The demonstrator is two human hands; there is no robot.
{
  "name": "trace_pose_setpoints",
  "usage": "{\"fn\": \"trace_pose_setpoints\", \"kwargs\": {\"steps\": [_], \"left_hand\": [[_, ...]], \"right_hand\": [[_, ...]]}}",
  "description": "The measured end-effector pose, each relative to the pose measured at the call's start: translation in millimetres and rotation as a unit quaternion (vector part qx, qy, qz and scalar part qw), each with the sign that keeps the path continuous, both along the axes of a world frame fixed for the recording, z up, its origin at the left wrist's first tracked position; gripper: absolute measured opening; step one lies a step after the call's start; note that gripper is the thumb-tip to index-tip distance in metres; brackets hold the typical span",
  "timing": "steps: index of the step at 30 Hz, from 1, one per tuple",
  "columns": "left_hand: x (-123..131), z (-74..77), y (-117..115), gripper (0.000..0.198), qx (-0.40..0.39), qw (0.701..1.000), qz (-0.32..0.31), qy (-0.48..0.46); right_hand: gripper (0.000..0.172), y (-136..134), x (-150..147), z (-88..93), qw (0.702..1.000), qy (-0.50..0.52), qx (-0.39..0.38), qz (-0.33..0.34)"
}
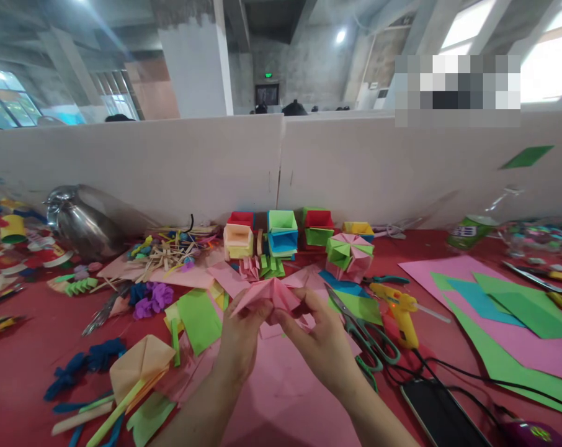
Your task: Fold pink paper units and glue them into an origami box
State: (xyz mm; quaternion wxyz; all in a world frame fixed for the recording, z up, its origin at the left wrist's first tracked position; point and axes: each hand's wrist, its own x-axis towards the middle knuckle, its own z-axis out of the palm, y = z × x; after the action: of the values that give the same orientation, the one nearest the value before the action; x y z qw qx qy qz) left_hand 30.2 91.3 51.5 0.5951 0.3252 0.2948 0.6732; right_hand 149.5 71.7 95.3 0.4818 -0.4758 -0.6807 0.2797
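A folded piece of pink paper (274, 293) is held up between both hands over the middle of the table. My left hand (241, 332) pinches its left side, thumb in front. On the right side, my right hand (316, 326) grips it with thumb and fingers. Below lies a large pink sheet (281, 397). Just beyond the hands stand coloured folded paper boxes (283, 239) and a pink and green folded paper piece (350, 256). Scissors with green handles (369, 332) lie close to my right hand, and a green paper sheet (200, 320) lies left of my left hand.
A yellow glue gun (399, 310) with a black cable and a phone (441, 413) lie to the right, near stacked coloured paper (504, 310). A metal jug (79, 223) stands at the back left. A white partition (169, 164) closes the far side.
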Motion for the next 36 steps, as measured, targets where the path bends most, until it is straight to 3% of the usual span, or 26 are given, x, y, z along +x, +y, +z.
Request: {"fn": "trace_pose_setpoints", "kwargs": {"steps": [7,14,20,25,27,30,33,35,36], "left_hand": [[-8.1,3.4,-1.1,0.014,0.043,0.997,-0.047,0.047],[-8.6,2.1,-1.7,0.017,0.105,0.991,-0.067,0.041],[-8.4,-1.0,-3.5,0.015,0.174,0.979,-0.084,0.064],[-19.8,4.7,-3.8,0.024,0.246,0.947,-0.092,0.183],[-26.8,9.1,-2.7,0.033,0.295,0.924,-0.066,0.234],[-39.3,17.6,-0.9,0.038,0.344,0.912,-0.023,0.224],[-56.3,28.7,-0.9,0.048,0.376,0.882,-0.116,0.261],[-69.1,35.8,-2.1,0.066,0.353,0.853,-0.222,0.315],[-74.9,38.6,-2.9,0.073,0.332,0.852,-0.251,0.318]], "right_hand": [[0.012,-2.1,7.7,6.3,0.991,0.013,0.131,-0.022],[0.008,-8.3,9.8,12.2,0.979,-0.02,0.202,-0.008],[0.015,-12.5,6.5,14.7,0.967,-0.04,0.251,0.028],[0.015,-16.4,6.7,19.3,0.958,-0.047,0.28,0.033],[0.017,-18.5,6.9,21.9,0.953,-0.053,0.295,0.031],[0.018,-21.5,6.7,25.0,0.946,-0.064,0.317,0.026],[0.017,-23.3,6.5,26.8,0.942,-0.079,0.325,0.017],[0.017,-23.5,6.6,27.5,0.94,-0.088,0.33,0.003],[0.017,-23.2,6.8,27.6,0.938,-0.092,0.333,-0.005]]}}
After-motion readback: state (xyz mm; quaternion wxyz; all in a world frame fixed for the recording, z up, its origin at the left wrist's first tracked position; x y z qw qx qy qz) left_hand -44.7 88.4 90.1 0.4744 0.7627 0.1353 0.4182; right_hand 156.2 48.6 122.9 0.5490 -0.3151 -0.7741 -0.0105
